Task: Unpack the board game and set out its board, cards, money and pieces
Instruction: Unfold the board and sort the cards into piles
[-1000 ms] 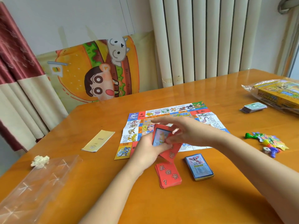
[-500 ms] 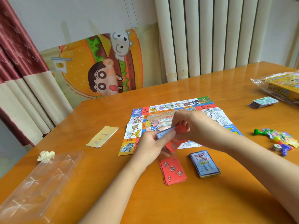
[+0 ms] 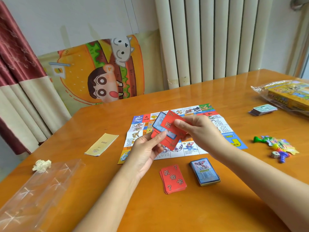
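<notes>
Lifted higher than a second ago, the mixed cards sit at frame centre: left hand grips them, right hand pinches a red card off them. Board, money and pieces lie out; only sorting onto red pile and blue pile seems left.

Over the unfolded board, the left hand is gripping a small fan of red and blue cards, while the right hand is pinching the top red card by its edge. Nearer the person, a red card pile and a blue card pile are lying side by side on the table. Off to the right, the coloured pieces and a die are sitting well apart from the board.
</notes>
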{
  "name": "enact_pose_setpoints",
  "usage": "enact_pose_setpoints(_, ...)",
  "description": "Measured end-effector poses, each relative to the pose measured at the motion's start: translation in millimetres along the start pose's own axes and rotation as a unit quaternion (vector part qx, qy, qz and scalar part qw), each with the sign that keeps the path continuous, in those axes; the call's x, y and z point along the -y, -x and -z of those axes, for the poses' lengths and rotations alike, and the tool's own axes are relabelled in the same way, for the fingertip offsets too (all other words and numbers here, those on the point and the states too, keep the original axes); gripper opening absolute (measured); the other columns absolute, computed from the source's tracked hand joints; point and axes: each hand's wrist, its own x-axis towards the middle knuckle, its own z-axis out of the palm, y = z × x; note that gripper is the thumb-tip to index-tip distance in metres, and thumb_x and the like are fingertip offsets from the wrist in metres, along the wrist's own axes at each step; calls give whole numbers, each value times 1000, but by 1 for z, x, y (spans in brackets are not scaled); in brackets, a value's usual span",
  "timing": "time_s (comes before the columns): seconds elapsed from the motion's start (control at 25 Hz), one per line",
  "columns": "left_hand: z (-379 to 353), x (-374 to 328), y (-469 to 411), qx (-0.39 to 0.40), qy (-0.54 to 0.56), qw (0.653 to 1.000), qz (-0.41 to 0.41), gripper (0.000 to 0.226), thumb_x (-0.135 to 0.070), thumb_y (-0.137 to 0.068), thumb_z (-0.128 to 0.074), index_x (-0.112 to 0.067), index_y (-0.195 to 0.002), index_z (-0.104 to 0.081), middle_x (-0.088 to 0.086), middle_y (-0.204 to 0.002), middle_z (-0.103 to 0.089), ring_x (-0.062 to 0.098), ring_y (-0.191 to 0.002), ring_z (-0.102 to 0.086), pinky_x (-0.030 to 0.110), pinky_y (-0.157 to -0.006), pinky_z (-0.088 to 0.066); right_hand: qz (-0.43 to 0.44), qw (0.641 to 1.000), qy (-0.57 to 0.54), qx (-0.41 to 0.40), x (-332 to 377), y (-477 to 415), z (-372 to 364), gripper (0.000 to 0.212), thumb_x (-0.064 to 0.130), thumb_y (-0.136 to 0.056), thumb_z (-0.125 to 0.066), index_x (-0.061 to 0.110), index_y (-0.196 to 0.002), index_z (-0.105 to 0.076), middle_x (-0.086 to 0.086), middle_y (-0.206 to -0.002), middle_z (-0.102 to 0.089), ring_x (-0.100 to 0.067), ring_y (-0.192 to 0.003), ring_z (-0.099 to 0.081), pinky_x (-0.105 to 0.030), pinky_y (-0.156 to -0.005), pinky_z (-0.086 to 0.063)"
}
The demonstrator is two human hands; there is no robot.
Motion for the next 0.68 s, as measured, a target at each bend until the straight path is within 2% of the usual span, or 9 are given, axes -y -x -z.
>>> enact_pose_setpoints(0.08,-1,-1,1,-1,-3,1000,-4,17,-11,-75,-66,-14,-92,-68,2,-78,-68,7,-59,-58,17,-57,-48,18,998,62,0,2,3,-2,26,28,-96,-52,18,-81,-71,4,-74,-65,-9,-65,-59,-26,-68,-50)
enact_pose_setpoints(0.2,-3,-3,2,-9,18,1000,-16,20,-10,-82,-60,-14,-102,-65,6,-88,-71,13,-73,-65,24,-66,-53,43,980,192,-1,4,2,0,17,23,-94,-58,20,-82,-70,0,-81,-59,-17,-79,-59,-38,-79,-47)
enact_pose_setpoints(0.24,-4,-4,2,-18,32,999,-19,18,-8,-87,-56,-12,-102,-64,7,-89,-71,14,-74,-66,25,-65,-55,38,981,190,1,5,1,2,10,16,-91,-62,21,-85,-68,-2,-82,-61,-21,-80,-60,-42,-77,-50)
enact_pose_setpoints(0.28,-5,-5,2,-35,48,998,-18,16,-7,-90,-53,-10,-101,-64,9,-89,-71,16,-74,-67,27,-64,-57,23,986,166,9,5,0,5,16,8,-87,-64,23,-91,-65,-3,-83,-62,-24,-78,-62,-43,-75,-53)
enact_pose_setpoints(0.36,-4,-8,1,-71,77,994,-15,13,-6,-92,-51,-8,-97,-62,11,-84,-72,19,-70,-69,29,-61,-58,-31,994,79,72,7,2,10,43,-4,-83,-64,32,-105,-57,-2,-87,-59,-25,-75,-62,-42,-72,-52)
enact_pose_setpoints(0.44,-1,-11,0,-85,95,992,-14,12,-7,-93,-50,-6,-99,-61,14,-83,-73,23,-68,-71,29,-59,-58,-74,983,67,153,8,5,13,53,-6,-86,-60,38,-116,-57,0,-96,-60,-23,-84,-64,-38,-76,-53)
enact_pose_setpoints(0.48,1,-12,0,-89,97,991,-13,13,-8,-93,-51,-5,-101,-61,15,-84,-73,24,-69,-71,28,-59,-58,-85,975,85,184,8,7,12,48,-3,-89,-58,36,-115,-60,1,-100,-63,-20,-86,-65,-33,-78,-55)
enact_pose_setpoints(0.56,4,-12,-1,-98,99,990,-10,14,-8,-93,-52,-4,-104,-60,16,-85,-73,25,-70,-72,27,-58,-59,-89,960,142,225,8,11,6,27,5,-92,-58,27,-104,-67,-4,-95,-68,-14,-75,-64,-24,-70,-53)
enact_pose_setpoints(0.68,7,-13,-2,-99,108,989,-10,14,-8,-93,-51,-4,-104,-59,15,-83,-73,24,-69,-72,26,-57,-58,-100,950,188,229,3,13,-6,9,16,-88,-67,21,-93,-71,-9,-92,-72,-11,-71,-59,-22,-64,-45)
